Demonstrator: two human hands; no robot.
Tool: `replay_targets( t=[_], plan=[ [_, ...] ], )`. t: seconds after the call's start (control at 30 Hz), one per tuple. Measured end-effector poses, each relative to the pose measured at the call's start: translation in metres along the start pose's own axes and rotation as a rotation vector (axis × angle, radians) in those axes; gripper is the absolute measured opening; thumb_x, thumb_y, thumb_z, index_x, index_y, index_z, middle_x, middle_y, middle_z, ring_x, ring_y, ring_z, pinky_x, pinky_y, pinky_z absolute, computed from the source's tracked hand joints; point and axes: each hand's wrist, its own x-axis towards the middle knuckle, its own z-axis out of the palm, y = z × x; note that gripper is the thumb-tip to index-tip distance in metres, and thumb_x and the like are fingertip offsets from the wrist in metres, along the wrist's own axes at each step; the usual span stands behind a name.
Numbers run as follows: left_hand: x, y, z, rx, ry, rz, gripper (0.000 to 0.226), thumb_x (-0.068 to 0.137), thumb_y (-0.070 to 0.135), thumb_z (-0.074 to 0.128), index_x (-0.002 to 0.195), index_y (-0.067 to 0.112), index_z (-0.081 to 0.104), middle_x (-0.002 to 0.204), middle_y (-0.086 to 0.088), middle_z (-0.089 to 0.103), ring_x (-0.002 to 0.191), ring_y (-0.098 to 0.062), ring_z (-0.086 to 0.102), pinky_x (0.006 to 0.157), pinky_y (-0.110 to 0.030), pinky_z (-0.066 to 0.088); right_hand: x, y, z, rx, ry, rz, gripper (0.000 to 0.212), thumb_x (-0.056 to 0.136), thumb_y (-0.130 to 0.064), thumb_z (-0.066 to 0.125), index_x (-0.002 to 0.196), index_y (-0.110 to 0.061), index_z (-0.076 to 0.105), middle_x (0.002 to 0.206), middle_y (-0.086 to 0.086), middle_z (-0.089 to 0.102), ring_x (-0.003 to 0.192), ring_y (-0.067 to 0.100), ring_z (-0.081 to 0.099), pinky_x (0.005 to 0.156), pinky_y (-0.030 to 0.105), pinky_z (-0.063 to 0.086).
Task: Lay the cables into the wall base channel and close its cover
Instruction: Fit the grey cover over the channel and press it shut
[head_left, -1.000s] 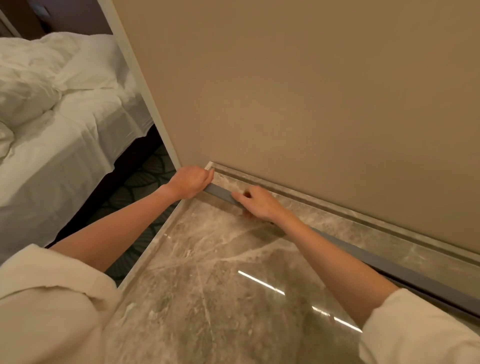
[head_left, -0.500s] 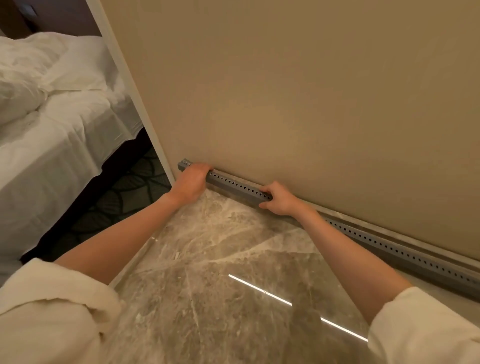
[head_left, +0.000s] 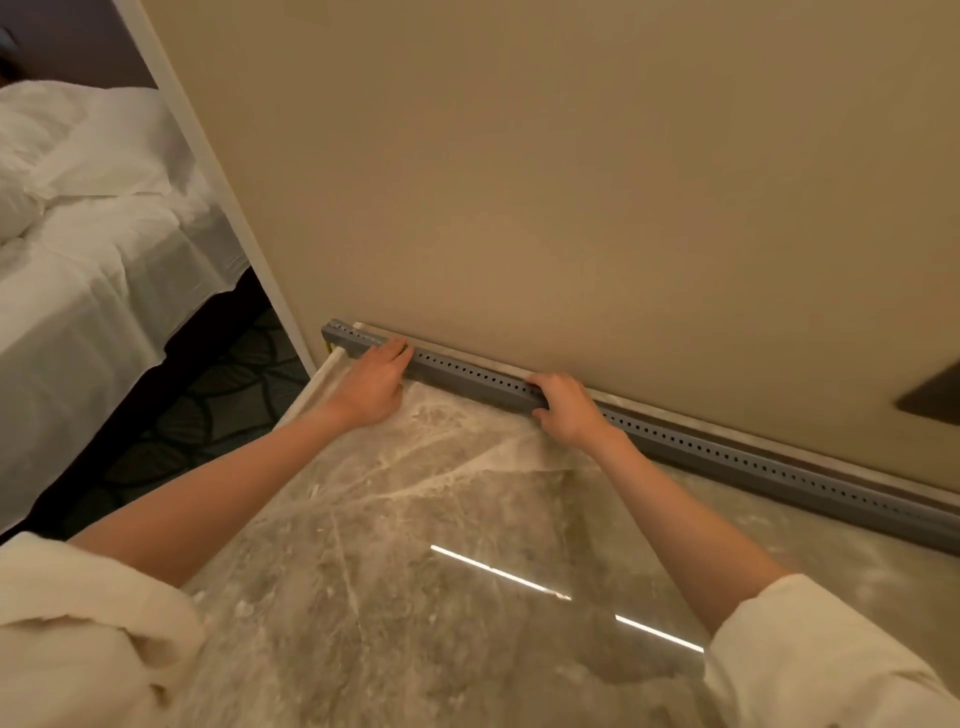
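A long grey perforated channel cover (head_left: 467, 373) stands against the foot of the beige wall (head_left: 571, 182) and runs from the wall's left corner to the right edge of the view. My left hand (head_left: 373, 383) presses on the cover near its left end, fingers laid on its face. My right hand (head_left: 567, 410) grips it further right, fingers over the top edge and thumb underneath. No cables are in sight; the cover hides whatever is behind it.
I am over a glossy marble floor (head_left: 415, 545) that ends in a pale threshold strip (head_left: 311, 387) at the left. Beyond that lie dark patterned carpet (head_left: 208, 415) and a bed with white sheets (head_left: 88, 260). A dark object (head_left: 935, 395) juts from the wall at the right.
One second ago the cover lay tilted out on the floor with the marble base strip showing behind it. It now stands against the wall, with both hands holding it there.
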Motion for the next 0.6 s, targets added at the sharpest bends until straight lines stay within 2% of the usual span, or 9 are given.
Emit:
replay_targets(
  t=[0.2, 0.37, 0.5, 0.6],
  plan=[
    [0.004, 0.061, 0.021, 0.051, 0.062, 0.074, 0.060, 0.085, 0.003, 0.047, 0.141, -0.001, 0.027, 0.149, -0.023, 0.027, 0.140, -0.033, 0.022, 0.117, -0.044, 0.014, -0.064, 0.067, -0.014, -0.081, 0.076, 0.132, 0.050, 0.084, -0.010, 0.062, 0.131, -0.009, 0.046, 0.127, 0.014, 0.051, 0.119, 0.031, 0.045, 0.103, 0.041, 0.037],
    [0.007, 0.129, 0.038, 0.050, 0.085, 0.291, 0.060, 0.083, 0.002, 0.048, 0.141, 0.002, 0.031, 0.147, -0.024, 0.032, 0.137, -0.035, 0.028, 0.116, -0.046, 0.016, -0.125, 0.128, -0.032, -0.091, 0.214, 0.314, 0.056, 0.082, -0.012, 0.063, 0.134, -0.006, 0.043, 0.130, 0.016, 0.048, 0.123, 0.033, 0.042, 0.107, 0.040, 0.033],
    [0.011, 0.190, 0.050, 0.050, 0.083, 0.394, 0.062, 0.084, 0.004, 0.050, 0.142, 0.005, 0.029, 0.148, -0.022, 0.031, 0.139, -0.033, 0.026, 0.117, -0.044, 0.013, -0.176, 0.173, -0.044, -0.037, 0.310, 0.431, 0.052, 0.083, -0.008, 0.060, 0.132, -0.003, 0.045, 0.131, 0.018, 0.047, 0.125, 0.033, 0.041, 0.109, 0.041, 0.033],
    [0.018, 0.231, 0.058, 0.038, 0.078, 0.444, 0.062, 0.082, 0.005, 0.052, 0.141, 0.005, 0.032, 0.145, -0.022, 0.036, 0.135, -0.035, 0.031, 0.116, -0.046, 0.019, -0.209, 0.203, -0.050, -0.033, 0.353, 0.486, 0.048, 0.084, -0.005, 0.058, 0.130, -0.003, 0.046, 0.130, 0.018, 0.047, 0.123, 0.033, 0.042, 0.108, 0.042, 0.033]
  ],
)
